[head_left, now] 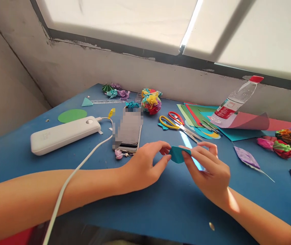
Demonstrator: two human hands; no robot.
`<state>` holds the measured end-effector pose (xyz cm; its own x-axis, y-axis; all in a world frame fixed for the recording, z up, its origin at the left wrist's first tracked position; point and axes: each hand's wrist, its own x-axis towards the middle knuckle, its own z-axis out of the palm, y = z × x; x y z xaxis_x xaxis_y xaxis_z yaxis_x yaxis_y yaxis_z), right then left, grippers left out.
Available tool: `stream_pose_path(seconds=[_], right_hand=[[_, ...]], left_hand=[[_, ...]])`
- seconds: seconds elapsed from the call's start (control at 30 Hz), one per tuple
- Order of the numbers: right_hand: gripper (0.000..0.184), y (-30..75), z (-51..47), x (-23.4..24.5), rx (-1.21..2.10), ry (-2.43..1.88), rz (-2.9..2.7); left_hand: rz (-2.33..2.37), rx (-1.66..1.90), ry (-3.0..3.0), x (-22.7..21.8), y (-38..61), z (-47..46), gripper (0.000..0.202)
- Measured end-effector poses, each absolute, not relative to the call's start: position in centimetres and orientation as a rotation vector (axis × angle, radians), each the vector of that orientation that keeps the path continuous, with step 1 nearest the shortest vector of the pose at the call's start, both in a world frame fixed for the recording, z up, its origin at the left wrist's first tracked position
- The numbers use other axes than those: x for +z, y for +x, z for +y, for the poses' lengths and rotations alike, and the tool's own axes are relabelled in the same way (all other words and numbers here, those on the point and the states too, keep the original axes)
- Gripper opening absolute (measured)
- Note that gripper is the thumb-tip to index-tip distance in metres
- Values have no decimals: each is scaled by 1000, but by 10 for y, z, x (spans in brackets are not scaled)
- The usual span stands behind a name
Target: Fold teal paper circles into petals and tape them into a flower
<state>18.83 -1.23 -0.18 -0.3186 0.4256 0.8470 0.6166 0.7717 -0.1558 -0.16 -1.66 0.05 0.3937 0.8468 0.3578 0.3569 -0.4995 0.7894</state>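
Observation:
Both my hands meet over the blue table [160,204] and pinch one small teal paper piece [177,154] between them. My left hand [145,166] grips its left edge with thumb and fingertips. My right hand [208,168] pinches its right side, its other fingers curled. The paper is folded and held just above the tabletop. A phone [128,131] lies just left of my left hand.
A white power bank [65,134] with a white cable [84,160] lies at left, beside a green paper circle [72,115]. Two scissors [178,124], coloured paper sheets [201,117], a tilted plastic bottle [237,98] and crumpled paper flowers [150,101] [283,143] lie behind and right.

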Motion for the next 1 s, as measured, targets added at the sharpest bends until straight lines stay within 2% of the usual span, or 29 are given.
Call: stream_pose_path(seconds=[0.23,0.4,0.63,0.73,0.9,1.0], right_hand=[[34,191,-11,-2,-310,-812,-2003],[40,192,-12,-1,-279,-789,-2028],[52,195,-7,-8,-138,-702,-2202],[48,196,-4,-7,-208,-655,-2284],[32,195,-4,-3,-350,-644,-2412],[31,195,-3,-1,-335,-675,-2451]], left_hand=[[1046,1009,1970,8,-3,-19,9],[1003,823,1683,6,-1,-14,16],[793,899,1190,5,-1,-7,35],[827,880,1173,4,-2,-6,34],[952,859,1163,1,0,-5,21],[906,895,1107,0,1,-4,18]])
